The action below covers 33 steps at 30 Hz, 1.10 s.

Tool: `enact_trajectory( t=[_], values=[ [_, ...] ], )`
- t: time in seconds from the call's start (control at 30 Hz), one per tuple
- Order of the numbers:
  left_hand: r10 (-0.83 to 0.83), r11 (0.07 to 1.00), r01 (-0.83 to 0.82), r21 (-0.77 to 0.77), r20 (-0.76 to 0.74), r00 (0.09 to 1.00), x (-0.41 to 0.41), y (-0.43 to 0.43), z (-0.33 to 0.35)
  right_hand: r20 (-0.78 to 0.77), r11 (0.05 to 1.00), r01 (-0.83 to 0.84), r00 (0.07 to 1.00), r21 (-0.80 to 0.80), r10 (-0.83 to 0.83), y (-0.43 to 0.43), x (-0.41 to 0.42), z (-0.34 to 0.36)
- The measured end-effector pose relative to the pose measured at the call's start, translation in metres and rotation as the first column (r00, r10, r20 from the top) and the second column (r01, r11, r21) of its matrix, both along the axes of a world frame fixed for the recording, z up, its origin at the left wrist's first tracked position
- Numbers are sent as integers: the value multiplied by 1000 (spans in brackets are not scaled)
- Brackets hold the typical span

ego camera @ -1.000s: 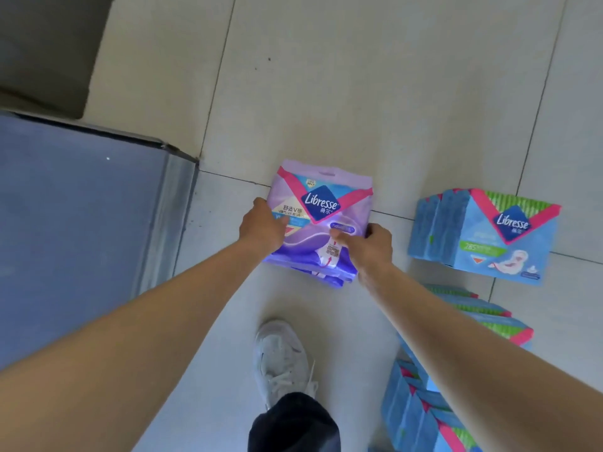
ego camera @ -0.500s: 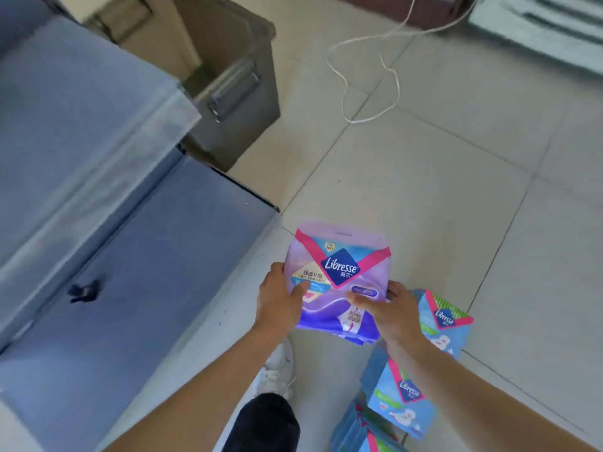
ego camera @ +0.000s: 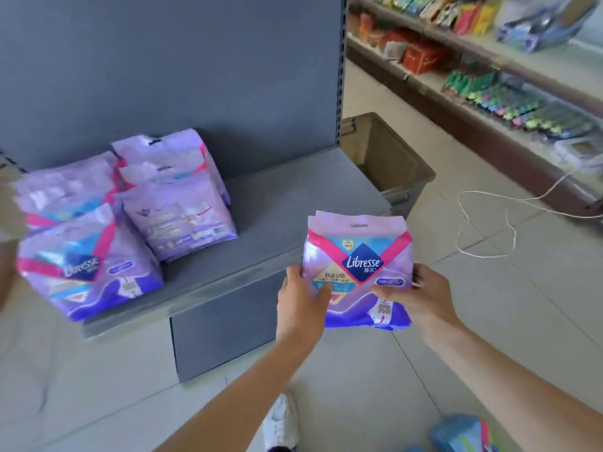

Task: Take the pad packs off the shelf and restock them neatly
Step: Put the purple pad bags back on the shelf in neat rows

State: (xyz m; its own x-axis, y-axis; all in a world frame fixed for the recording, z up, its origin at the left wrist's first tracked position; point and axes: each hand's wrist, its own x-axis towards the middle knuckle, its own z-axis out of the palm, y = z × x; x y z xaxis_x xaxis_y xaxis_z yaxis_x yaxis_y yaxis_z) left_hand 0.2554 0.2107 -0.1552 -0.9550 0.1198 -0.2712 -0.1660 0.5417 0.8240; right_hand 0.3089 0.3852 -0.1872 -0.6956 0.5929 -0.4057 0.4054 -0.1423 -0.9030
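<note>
I hold a small stack of purple Libresse pad packs [ego camera: 357, 256] upright in front of me, just off the right front corner of the grey shelf [ego camera: 270, 203]. My left hand [ego camera: 301, 308] grips the stack's lower left side and my right hand [ego camera: 416, 296] grips its lower right. Several more purple packs [ego camera: 176, 197] stand on the shelf's left part, and one purple pack [ego camera: 85, 269] leans at the front left edge.
A grey metal bin [ego camera: 394, 164] stands on the tiled floor right of the shelf. A white cord [ego camera: 483, 223] loops across the floor. Stocked shelves [ego camera: 489, 70] line the far right. Blue packs [ego camera: 463, 433] lie by my shoe [ego camera: 280, 422].
My view has swung up from the floor to the shelf. Both hands have lifted the purple packs off the floor and carried them toward the shelf's right front corner.
</note>
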Motion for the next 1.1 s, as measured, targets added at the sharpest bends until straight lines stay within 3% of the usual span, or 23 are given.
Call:
enact_trajectory(
  t=[0.2,0.4,0.9,1.1],
  values=[
    [252,966,-247,77,-63,966,-31,-82,26,-89,977,-211,974,-20,208,-81,-65,38],
    [434,897,-423,124,-73,898,-61,-148,16,-109,908,-406,903,105,416,-155,-117,40],
    [484,873,-463,155,-156,861,-116,-195,-11,-142,871,-362,894,334,426,-209,-192,19],
    [469,870,-493,3,-314,825,-107,-202,-27,-186,876,-291,905,384,382,-220,-206,3]
  ],
)
